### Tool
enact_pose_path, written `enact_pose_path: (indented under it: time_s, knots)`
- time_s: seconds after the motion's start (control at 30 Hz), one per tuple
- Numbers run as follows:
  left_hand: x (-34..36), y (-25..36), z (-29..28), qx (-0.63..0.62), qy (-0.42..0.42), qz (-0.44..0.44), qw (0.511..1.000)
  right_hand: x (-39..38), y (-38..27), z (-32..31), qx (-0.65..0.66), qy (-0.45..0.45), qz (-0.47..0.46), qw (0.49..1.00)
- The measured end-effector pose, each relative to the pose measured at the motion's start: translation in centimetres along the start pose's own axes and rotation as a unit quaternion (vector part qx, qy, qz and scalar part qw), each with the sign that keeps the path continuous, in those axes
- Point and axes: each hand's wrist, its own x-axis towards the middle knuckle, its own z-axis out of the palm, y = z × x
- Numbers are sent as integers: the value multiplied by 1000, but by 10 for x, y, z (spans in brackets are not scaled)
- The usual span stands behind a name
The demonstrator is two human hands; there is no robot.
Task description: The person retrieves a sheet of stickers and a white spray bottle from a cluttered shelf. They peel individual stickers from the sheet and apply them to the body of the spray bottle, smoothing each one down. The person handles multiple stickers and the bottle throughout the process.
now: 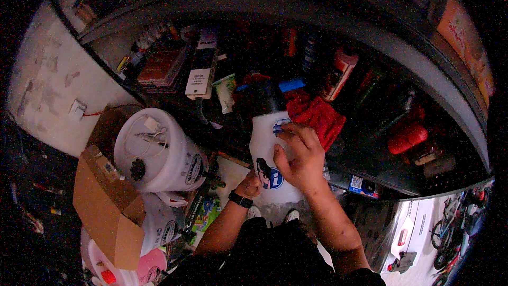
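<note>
A large white bottle (270, 145) with blue markings and a dark figure on its front stands upright before me. Its upper end meets a dark shape that I cannot make out. My left hand (248, 185), with a black watch on the wrist, is closed at the bottle's lower left side; some of its fingers are hidden. Over the bottle's right side reaches my right hand (302, 153), thumb and fingers apart and bent, fingertips at the small upper blue label. A red cloth (323, 122) lies just beyond the right hand.
A dark shelf holds a white-and-black box (200, 80), a brown stack (160, 67), a red-and-white bottle (340, 74) and a red rounded object (407, 137). To the left stand a white lidded bucket (182, 148) and an open cardboard box (103, 201).
</note>
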Motion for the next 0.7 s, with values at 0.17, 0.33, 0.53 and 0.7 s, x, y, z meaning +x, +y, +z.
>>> enact_pose_path:
  time_s: [0.17, 0.33, 0.53, 0.7]
  knots:
    - [0, 3, 4, -5, 1, 6, 1000, -3, 0, -1, 1, -11, 26, 1000]
    - [2, 7, 8, -9, -1, 12, 1000, -5, -14, -6, -25, -78, 65, 995]
    - [5, 12, 13, -15, -1, 19, 1000, -8, -21, -4, -63, -115, 40, 991]
    - [6, 14, 17, -18, -1, 23, 1000, -6, -20, -7, -30, -126, 60, 990]
